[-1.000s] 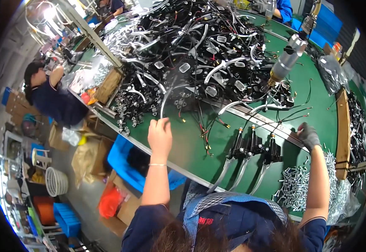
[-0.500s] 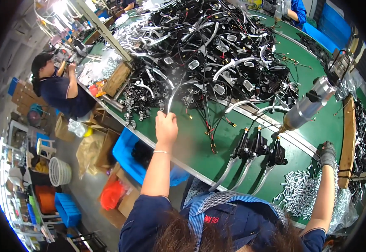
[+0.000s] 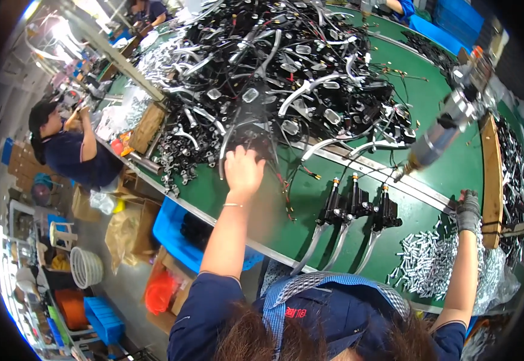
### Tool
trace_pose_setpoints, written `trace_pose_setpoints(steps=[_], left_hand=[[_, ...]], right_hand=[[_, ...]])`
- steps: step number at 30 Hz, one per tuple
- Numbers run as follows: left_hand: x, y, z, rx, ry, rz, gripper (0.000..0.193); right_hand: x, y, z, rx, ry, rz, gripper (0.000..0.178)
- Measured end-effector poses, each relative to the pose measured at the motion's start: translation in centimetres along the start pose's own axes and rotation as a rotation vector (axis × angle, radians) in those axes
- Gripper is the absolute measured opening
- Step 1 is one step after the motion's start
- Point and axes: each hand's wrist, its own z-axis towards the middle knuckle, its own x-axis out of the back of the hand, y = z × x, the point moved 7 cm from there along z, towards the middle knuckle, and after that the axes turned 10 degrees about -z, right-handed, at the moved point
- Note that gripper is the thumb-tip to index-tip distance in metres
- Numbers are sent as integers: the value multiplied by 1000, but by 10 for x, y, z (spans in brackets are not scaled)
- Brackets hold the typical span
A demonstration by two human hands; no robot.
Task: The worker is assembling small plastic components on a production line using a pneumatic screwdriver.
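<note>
Over the near edge of a heap of brake levers (image 3: 310,90), my bare left hand (image 3: 245,171) is open. Its fingers are apart, their tips at the dark body of one lever assembly, though a blurred patch obscures the contact. That assembly's silver lever arm (image 3: 223,150) lies free, left of the fingers. In a grey glove, my right hand (image 3: 468,213) has curled fingers by the metal rail, beyond a pile of small silver pins (image 3: 424,265). What those fingers hold is too small to make out. Three brake lever assemblies (image 3: 358,207) lie side by side between my hands.
A power driver (image 3: 436,141) hangs over the green table at the right. The metal rail (image 3: 418,191) crosses the tabletop. A wooden board (image 3: 491,180) stands at the right, and a blue bin (image 3: 171,231) sits below the left edge. A co-worker (image 3: 78,144) is at the left.
My left hand has let go of the silver lever arm and shifted right to the assembly's dark body. The right hand stays by the rail. The whole view has shifted slightly.
</note>
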Motion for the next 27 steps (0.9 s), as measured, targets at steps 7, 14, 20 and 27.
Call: trace_pose_setpoints(steps=[7, 14, 20, 27], left_hand=[[9, 19, -38, -30, -125, -63, 22], [-15, 0, -60, 98, -127, -502, 28], [-12, 6, -60, 98, -226, -367, 21], [21, 38, -92, 169, 28, -1055, 18]], right_hand=[[-2, 44, -6, -98, 9, 124, 28], [51, -25, -10, -122, -206, 27, 39], [58, -16, -16, -151, -426, -100, 26], [19, 9, 17, -271, -492, -300, 25]])
